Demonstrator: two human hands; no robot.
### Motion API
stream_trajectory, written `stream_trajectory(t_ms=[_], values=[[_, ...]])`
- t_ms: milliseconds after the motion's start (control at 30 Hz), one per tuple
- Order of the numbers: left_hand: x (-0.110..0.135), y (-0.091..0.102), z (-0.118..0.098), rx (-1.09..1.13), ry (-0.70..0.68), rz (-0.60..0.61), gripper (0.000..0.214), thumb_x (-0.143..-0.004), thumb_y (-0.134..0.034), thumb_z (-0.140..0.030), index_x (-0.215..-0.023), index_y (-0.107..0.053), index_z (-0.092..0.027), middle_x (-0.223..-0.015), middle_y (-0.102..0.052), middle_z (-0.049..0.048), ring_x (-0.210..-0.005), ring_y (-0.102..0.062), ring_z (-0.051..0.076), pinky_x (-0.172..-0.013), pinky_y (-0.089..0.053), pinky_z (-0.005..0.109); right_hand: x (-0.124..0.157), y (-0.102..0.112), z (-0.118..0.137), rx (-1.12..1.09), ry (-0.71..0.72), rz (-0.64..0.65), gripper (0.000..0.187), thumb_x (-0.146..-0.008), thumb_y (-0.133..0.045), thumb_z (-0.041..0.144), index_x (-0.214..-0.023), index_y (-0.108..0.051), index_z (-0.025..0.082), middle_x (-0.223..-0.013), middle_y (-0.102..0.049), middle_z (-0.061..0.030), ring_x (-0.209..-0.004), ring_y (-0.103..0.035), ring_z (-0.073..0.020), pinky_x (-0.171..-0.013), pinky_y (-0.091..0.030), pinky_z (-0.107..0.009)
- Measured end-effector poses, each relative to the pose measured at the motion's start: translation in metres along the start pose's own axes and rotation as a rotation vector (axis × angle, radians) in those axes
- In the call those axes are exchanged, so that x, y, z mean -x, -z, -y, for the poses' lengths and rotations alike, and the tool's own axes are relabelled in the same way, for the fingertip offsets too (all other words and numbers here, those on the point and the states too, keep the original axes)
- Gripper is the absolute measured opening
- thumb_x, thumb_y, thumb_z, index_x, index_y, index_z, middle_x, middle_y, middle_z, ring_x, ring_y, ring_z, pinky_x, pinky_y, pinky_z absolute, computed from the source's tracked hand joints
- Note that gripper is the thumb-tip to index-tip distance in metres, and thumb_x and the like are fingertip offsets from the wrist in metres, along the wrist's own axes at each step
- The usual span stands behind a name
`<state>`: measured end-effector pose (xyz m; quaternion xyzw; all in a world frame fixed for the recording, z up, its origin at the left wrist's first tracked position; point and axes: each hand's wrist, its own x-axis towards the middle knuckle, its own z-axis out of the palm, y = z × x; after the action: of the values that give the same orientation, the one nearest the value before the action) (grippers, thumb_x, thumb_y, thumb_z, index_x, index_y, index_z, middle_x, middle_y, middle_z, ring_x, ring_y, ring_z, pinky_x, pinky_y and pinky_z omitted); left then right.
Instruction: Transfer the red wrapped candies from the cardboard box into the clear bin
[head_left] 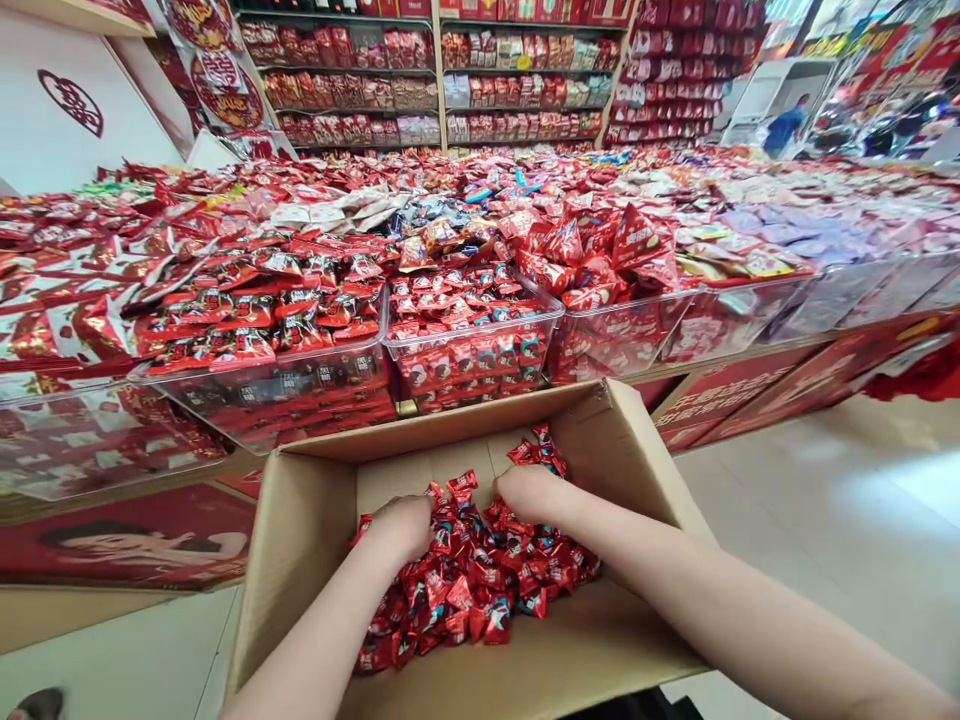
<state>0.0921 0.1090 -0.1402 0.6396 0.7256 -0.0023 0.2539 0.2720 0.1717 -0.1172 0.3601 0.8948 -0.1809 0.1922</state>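
Both hands are sunk into a heap of small red wrapped candies lying in an open cardboard box. On one side the left hand is curled down into the pile, fingers buried, gathering candies under its palm; the right hand does the same just beside it, knuckles up, fingertips hidden among the wrappers. Just past the box stands a clear plastic bin filled with like candies, one of a row of such bins on a long display counter. Shelves of red packets line the back wall.
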Motion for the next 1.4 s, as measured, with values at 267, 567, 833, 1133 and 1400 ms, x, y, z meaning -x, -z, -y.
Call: stream_trajectory(t_ms=[267,567,833,1133,1400], values=[[-0.006,-0.025,-0.016,0.056,-0.108,0.086,0.019,-0.081,-0.053,-0.028,-0.095,-0.057,-0.015,-0.098,-0.06,0.0039,-0.087,-0.058,0.018,-0.076,-0.046,0.039,0.004,0.002,0.008,-0.056,0.038,0.001,0.03,-0.066,-0.06,0.024,-0.093,-0.065,0.013,-0.09,-0.066,-0.0161,-0.086,-0.06,-0.0297,-0.067,-0.047,-0.034],[0.007,0.011,-0.048,0.625,-0.213,-0.188,0.032,-0.066,-0.061,-0.018,-0.096,-0.048,-0.02,-0.085,-0.059,0.0002,-0.08,-0.058,0.017,-0.071,-0.045,0.028,0.011,0.03,0.001,-0.373,0.011,-0.327,0.028,-0.085,-0.035,0.03,-0.091,-0.059,0.016,-0.085,-0.066,-0.0052,-0.077,-0.06,-0.0135,-0.061,-0.041,-0.02],[0.03,0.046,-0.052,1.063,-0.109,-0.18,0.022,-0.069,-0.061,-0.031,-0.08,-0.062,-0.012,-0.067,-0.064,0.0019,-0.055,-0.056,0.011,-0.056,-0.047,0.023,0.021,0.035,0.003,-1.048,0.16,-0.536,0.019,-0.08,-0.045,0.027,-0.071,-0.054,0.014,-0.058,-0.055,0.0008,-0.053,-0.052,-0.0092,-0.051,-0.039,-0.02],[0.033,0.054,-0.053,1.274,-0.112,-0.251,0.022,-0.064,-0.069,-0.027,-0.082,-0.061,-0.017,-0.075,-0.067,-0.0011,-0.076,-0.06,0.012,-0.071,-0.047,0.018,0.026,0.041,0.014,-1.288,0.242,-0.537,0.019,-0.076,-0.053,0.031,-0.074,-0.055,0.013,-0.06,-0.052,0.0017,-0.052,-0.047,-0.0078,-0.05,-0.038,-0.02],[0.038,0.056,-0.056,1.46,-0.194,-0.064,0.042,-0.058,-0.074,-0.024,-0.098,-0.062,-0.02,-0.086,-0.069,0.0024,-0.076,-0.061,0.014,-0.072,-0.049,0.023,0.033,0.045,0.018,-1.056,0.233,-0.623,0.019,-0.08,-0.047,0.028,-0.07,-0.055,0.014,-0.06,-0.052,0.0011,-0.055,-0.046,-0.009,-0.053,-0.038,-0.021]])
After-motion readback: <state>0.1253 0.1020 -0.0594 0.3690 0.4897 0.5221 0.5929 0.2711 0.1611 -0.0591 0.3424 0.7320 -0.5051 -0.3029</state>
